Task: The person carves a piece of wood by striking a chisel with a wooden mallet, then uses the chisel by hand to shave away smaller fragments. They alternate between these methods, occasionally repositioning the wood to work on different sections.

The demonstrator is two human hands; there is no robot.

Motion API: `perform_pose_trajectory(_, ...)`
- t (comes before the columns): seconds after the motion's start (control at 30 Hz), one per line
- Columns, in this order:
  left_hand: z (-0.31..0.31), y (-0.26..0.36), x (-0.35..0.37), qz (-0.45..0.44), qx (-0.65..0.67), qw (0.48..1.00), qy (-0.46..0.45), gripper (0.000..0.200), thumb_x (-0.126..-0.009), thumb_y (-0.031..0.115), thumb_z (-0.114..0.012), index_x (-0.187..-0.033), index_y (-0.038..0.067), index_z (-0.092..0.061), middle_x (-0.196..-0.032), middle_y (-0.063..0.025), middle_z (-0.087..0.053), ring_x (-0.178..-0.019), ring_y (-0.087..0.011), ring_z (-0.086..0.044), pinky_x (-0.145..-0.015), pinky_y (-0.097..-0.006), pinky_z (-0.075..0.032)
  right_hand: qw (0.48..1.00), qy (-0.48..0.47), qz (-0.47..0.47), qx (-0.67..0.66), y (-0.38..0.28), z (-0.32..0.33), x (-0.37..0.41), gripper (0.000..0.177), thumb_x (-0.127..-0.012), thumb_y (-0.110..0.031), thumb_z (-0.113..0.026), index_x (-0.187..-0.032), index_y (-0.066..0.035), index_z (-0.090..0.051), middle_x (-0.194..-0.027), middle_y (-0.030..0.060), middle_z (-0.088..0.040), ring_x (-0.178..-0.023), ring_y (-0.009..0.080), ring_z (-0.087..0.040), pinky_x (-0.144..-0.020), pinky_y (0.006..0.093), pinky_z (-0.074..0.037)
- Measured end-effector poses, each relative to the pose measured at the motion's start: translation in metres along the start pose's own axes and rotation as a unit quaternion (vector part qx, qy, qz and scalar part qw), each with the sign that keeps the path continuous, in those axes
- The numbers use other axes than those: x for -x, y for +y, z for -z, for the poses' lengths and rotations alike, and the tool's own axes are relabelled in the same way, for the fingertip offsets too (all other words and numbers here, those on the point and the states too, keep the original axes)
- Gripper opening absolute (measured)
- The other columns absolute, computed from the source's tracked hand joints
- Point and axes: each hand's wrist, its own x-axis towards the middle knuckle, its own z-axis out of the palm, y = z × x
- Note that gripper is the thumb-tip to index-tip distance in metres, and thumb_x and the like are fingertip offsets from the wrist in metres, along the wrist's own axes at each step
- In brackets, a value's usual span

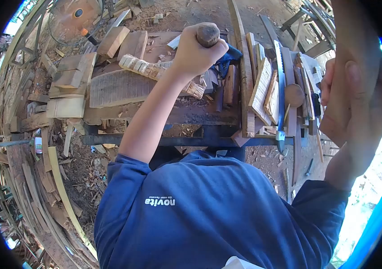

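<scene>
My left hand (199, 50) is closed in a fist around an upright wooden handle (208, 35); only its rounded top shows, and the lower end is hidden. Beneath that fist and forearm lies a pale, notched wooden piece (144, 68), slanting across the bench with chips around it. My right hand (353, 83) is raised at the right edge, close to the camera, with bent fingers and the thumb against a brown piece of wood (337, 117). Blur and the lens edge hide that piece's full shape.
Wood blocks (75, 74) and a wide board (119, 89) cover the bench's left. At right, a long saw (281, 89) lies among offcuts (262, 92) beside a round wooden piece (294, 95). A fan (78, 13) stands at far left, with long strips (34, 201) nearer.
</scene>
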Motion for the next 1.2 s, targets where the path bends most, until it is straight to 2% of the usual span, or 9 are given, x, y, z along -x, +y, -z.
perform_pose_trajectory(0.07, 0.001, -0.003, 0.001, -0.07, -0.078, 0.993, -0.05, 0.02, -0.086, 0.001, -0.06, -0.068, 0.007, -0.053, -0.056, 0.0013, -0.052, -0.049, -0.0057, -0.05, -0.046, -0.0233, -0.039, 0.999, -0.034, -0.039, -0.01, 0.011, 0.003, 0.002, 0.052, -0.095, -0.052, -0.056, -0.107, -0.001, -0.059, -0.072, 0.0076, -0.059, -0.056, 0.0143, -0.059, -0.053, 0.0258, -0.046)
perform_pose_trajectory(0.2, -0.006, -0.004, 0.007, -0.039, -0.075, 0.995, -0.055, 0.021, -0.087, 0.001, -0.061, -0.068, 0.007, -0.053, -0.056, 0.0018, -0.053, -0.049, -0.0055, -0.05, -0.046, -0.0228, -0.039, 0.997, -0.029, -0.076, 0.008, 0.023, 0.0, 0.006, 0.049, -0.095, -0.052, -0.057, -0.105, -0.004, -0.06, -0.073, 0.0071, -0.06, -0.056, 0.0131, -0.059, -0.052, 0.0261, -0.047)
perform_pose_trajectory(0.43, -0.001, 0.047, 0.032, -0.02, -0.019, 0.999, 0.019, 0.019, -0.077, 0.004, -0.065, -0.064, 0.004, -0.052, -0.06, 0.0018, -0.048, -0.058, -0.0072, -0.045, -0.055, -0.0282, -0.037, 0.993, 0.009, -0.047, -0.108, 0.019, -0.011, 0.026, 0.042, -0.098, -0.037, -0.058, -0.122, -0.002, -0.053, -0.074, 0.0081, -0.06, -0.055, 0.0113, -0.058, -0.049, 0.0233, -0.046)
perform_pose_trajectory(0.5, 0.004, 0.05, 0.046, -0.057, -0.035, 0.992, -0.105, 0.021, -0.085, -0.003, -0.059, -0.067, 0.005, -0.051, -0.059, -0.0024, -0.054, -0.05, -0.0081, -0.052, -0.044, -0.022, -0.04, 0.992, 0.016, -0.065, -0.111, 0.022, -0.011, 0.029, 0.043, -0.098, -0.033, -0.058, -0.126, -0.002, -0.051, -0.074, 0.0084, -0.06, -0.055, 0.011, -0.057, -0.049, 0.0228, -0.046)
perform_pose_trajectory(0.53, -0.001, 0.041, 0.059, 0.002, 0.022, 0.997, -0.076, 0.016, -0.076, 0.0, -0.065, -0.067, 0.004, -0.052, -0.063, 0.0014, -0.05, -0.06, -0.0073, -0.046, -0.057, -0.0256, -0.039, 0.99, 0.001, -0.07, -0.126, 0.025, -0.009, 0.03, 0.042, -0.097, -0.032, -0.059, -0.126, -0.002, -0.05, -0.075, 0.0087, -0.06, -0.055, 0.0109, -0.057, -0.049, 0.0221, -0.046)
perform_pose_trajectory(0.67, -0.002, 0.003, 0.077, 0.005, 0.049, 0.998, -0.024, 0.016, -0.078, -0.002, -0.063, -0.068, 0.005, -0.052, -0.067, -0.0006, -0.055, -0.063, -0.0071, -0.052, -0.059, -0.0239, -0.044, 0.981, -0.015, -0.09, -0.17, 0.025, -0.011, 0.032, 0.043, -0.098, -0.031, -0.058, -0.126, -0.001, -0.049, -0.075, 0.0093, -0.059, -0.055, 0.0108, -0.056, -0.049, 0.021, -0.045)
perform_pose_trajectory(0.8, -0.003, -0.005, 0.066, -0.046, 0.122, 0.991, 0.001, 0.017, -0.082, -0.003, -0.06, -0.069, 0.004, -0.052, -0.069, -0.001, -0.057, -0.061, -0.0062, -0.055, -0.056, -0.0219, -0.045, 0.981, -0.008, -0.091, -0.174, 0.02, -0.009, 0.034, 0.043, -0.098, -0.032, -0.057, -0.126, 0.0, -0.048, -0.075, 0.01, -0.059, -0.055, 0.0112, -0.057, -0.048, 0.0212, -0.046)
perform_pose_trajectory(1.03, 0.002, 0.004, 0.05, -0.008, 0.106, 0.994, -0.035, 0.019, -0.082, -0.005, -0.059, -0.067, 0.004, -0.051, -0.065, -0.0018, -0.056, -0.058, -0.0077, -0.054, -0.053, -0.0234, -0.044, 0.98, -0.008, -0.084, -0.178, 0.024, -0.006, 0.04, 0.042, -0.1, -0.031, -0.055, -0.126, 0.0, -0.048, -0.074, 0.0114, -0.059, -0.055, 0.0122, -0.058, -0.048, 0.0219, -0.047)
perform_pose_trajectory(1.2, 0.009, 0.023, 0.02, -0.084, 0.148, 0.985, -0.015, 0.019, -0.086, -0.005, -0.055, -0.068, 0.002, -0.051, -0.054, -0.0026, -0.051, -0.047, -0.0111, -0.05, -0.047, -0.0257, -0.042, 0.973, -0.012, -0.107, -0.206, 0.03, -0.002, 0.043, 0.05, -0.097, -0.03, -0.059, -0.133, 0.001, -0.046, -0.077, 0.0113, -0.061, -0.058, 0.0127, -0.059, -0.051, 0.0231, -0.048)
